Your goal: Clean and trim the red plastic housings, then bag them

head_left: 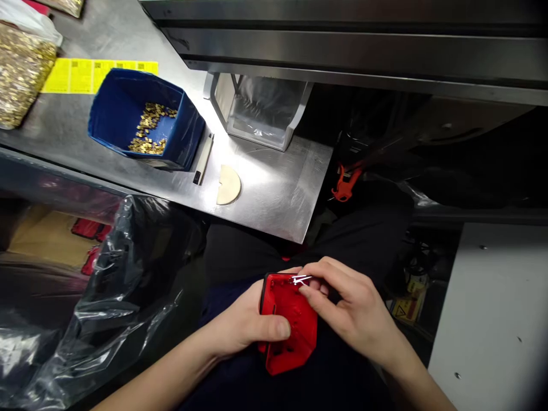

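A hollow red plastic housing (297, 325) with a black edge is held over my lap. My left hand (250, 319) grips it from the left, thumb pressed on its inner side and the other fingers behind it. At the housing's upper right corner, my right hand (349, 302) pinches a small shiny metal piece (301, 279) between thumb and forefinger. Glare and the fingertips hide that piece's exact shape. Its tip lies at the inside upper edge of the housing, where I cannot tell whether it touches.
On the metal table (274, 194) ahead stand a blue bin (188, 131) of small brass-coloured parts, a pen-like tool (204, 160), a cream half-disc (229, 185) and a clear-fronted tray (261, 131). A plastic-lined box (55, 234) with red parts is left; a grey panel (492, 308) is right.
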Motion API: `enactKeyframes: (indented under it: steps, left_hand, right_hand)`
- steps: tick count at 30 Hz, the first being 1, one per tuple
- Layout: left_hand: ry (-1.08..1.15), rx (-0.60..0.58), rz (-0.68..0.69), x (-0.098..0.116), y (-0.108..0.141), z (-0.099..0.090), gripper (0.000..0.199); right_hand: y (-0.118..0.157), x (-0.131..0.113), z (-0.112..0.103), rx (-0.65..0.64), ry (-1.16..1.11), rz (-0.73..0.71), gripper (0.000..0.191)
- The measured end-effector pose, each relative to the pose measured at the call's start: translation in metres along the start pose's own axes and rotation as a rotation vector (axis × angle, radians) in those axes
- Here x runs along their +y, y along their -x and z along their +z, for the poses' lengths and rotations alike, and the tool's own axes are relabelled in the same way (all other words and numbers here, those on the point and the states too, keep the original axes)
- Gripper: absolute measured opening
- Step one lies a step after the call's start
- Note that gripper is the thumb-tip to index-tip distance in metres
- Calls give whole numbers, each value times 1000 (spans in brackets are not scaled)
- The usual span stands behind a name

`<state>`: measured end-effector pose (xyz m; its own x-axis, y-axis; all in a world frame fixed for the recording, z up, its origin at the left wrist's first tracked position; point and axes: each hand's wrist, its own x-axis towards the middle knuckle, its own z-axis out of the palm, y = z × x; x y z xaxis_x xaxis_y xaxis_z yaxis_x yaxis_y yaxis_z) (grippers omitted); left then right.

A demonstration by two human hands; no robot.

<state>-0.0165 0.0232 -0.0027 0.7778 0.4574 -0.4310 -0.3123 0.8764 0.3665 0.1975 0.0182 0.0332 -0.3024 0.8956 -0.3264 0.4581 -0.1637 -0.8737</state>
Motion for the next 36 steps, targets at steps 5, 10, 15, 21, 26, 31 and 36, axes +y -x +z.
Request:
enactKeyframes:
  steps: [5,10,15,21,26,31,36]
  left_hand:
    - [40,-5,-47,-2,0,-2,64]
    - [42,-6,-53,-4,0,-3,57]
    - [32,-14,-52,-4,-1,-3,52]
    - [6,-38,-56,-2,-1,-3,46]
    - [-71,-39,-60,0,-5,-6,40]
    - [-19,-35,-126,-4,-6,-11,49]
    - [52,-11,-134,-7,-3,-13,76]
  right_hand:
    - [1,4,22,81,187,-224,21]
    - [-2,6,27,65,329,-333,22]
    - [-3,6,26,74,370,-382,22]
    - [-3,9,29,102,420,-436,27]
    - [-5,7,27,132,526,-525,29]
    - [-11,7,7,253,330,-398,23]
    - [-25,35,-6,633,55,68,19]
